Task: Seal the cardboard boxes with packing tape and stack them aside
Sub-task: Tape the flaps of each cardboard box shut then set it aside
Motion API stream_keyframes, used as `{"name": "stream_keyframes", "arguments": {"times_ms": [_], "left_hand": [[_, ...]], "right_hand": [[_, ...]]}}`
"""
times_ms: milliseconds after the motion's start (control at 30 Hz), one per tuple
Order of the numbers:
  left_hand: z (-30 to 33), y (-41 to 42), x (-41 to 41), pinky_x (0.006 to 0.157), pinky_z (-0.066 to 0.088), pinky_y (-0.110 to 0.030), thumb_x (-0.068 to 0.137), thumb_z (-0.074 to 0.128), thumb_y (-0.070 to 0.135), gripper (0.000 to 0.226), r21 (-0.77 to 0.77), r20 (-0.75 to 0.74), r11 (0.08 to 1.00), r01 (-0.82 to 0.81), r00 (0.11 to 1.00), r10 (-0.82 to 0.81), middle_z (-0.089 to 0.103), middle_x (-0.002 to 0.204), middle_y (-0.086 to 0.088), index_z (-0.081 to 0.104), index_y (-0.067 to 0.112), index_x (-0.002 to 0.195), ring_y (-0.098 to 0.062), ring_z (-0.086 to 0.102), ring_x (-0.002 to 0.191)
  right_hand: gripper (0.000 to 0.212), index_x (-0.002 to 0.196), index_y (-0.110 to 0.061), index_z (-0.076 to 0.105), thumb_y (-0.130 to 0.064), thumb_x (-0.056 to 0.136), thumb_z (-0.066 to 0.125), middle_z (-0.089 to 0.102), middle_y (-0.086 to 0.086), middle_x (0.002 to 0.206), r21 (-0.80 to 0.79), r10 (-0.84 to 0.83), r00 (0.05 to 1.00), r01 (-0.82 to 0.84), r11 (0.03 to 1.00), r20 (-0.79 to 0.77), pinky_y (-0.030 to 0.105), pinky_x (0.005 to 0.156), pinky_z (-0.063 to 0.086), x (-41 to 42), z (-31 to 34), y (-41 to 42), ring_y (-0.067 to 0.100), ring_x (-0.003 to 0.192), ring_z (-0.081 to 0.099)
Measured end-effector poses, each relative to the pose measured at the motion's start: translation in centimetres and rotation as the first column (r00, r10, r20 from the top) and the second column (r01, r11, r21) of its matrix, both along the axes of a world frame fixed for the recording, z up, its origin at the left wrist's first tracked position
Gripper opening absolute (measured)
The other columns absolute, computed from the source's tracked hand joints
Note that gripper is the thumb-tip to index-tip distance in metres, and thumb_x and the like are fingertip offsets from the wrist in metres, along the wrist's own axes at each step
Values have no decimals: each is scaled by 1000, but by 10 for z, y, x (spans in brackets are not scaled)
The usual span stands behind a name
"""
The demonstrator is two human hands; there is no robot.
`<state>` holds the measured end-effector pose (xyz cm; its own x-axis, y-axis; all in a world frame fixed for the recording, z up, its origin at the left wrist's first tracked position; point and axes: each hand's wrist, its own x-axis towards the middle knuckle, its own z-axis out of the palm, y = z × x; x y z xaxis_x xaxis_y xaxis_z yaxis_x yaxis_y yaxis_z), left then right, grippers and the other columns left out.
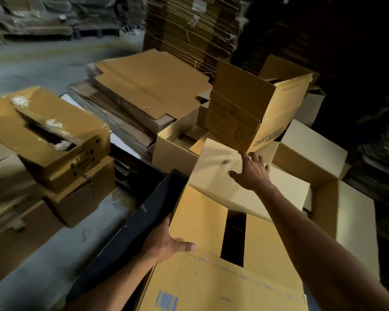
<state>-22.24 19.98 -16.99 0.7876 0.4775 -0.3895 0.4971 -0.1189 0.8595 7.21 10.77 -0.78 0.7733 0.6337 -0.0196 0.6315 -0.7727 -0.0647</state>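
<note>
Nearest the camera, a large yellow-brown cardboard box (211, 277) fills the lower middle, its top flaps meeting badly so that a dark slot gapes between them; no tape shows on that seam. The left hand (166, 241) grips its near-left corner, thumb laid on the top panel and fingers curled under the edge, beside a dark flat panel (130, 223) leaning at the box's left side. This box looks empty and light, yet broad and floppy at the flaps, so it probably handles best from opposite corners or the folded edges, where the board is stiffest.

Just beyond, a paler box (245, 182) lies tilted over the first one's far edge. The right hand (252, 173) reaches over it with fingers spread and straight, holding nothing, its fingertips at the low corner of a printed carton (256, 113) standing tilted and open further back. That carton seems likely to tip if nudged.

Far left sit stacked boxes (61, 149); behind lie flattened cartons (148, 95), and a tall pile of flat board (193, 28) stands beyond.
</note>
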Motion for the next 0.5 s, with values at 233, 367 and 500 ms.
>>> {"name": "stream_keyframes", "arguments": {"times_ms": [233,367,500], "left_hand": [[4,0,5,98,50,-30,44,91,77,143,26,-79,999,31,996,-29,60,143,5,24,28,161,-17,58,127],[7,0,4,95,49,-31,43,90,78,142,33,-87,999,29,996,-26,61,141,7,26,28,159,-16,59,124],[9,0,1,99,51,-37,43,92,75,127,0,-51,1000,23,998,-23,63,133,12,37,33,150,-13,60,119]], "right_hand": [[112,163,-32,3,-60,83,76,13,9,171,-193,-3,989,-26,981,-145,77,115,8,41,-1,0,45,155,4],[93,156,-31,19,-58,86,73,29,14,159,-85,-39,999,39,996,-3,74,115,24,31,9,6,47,146,23],[73,150,-25,30,-49,92,68,36,16,145,-57,-36,988,46,997,152,64,108,40,-19,16,-17,42,133,39]]}}
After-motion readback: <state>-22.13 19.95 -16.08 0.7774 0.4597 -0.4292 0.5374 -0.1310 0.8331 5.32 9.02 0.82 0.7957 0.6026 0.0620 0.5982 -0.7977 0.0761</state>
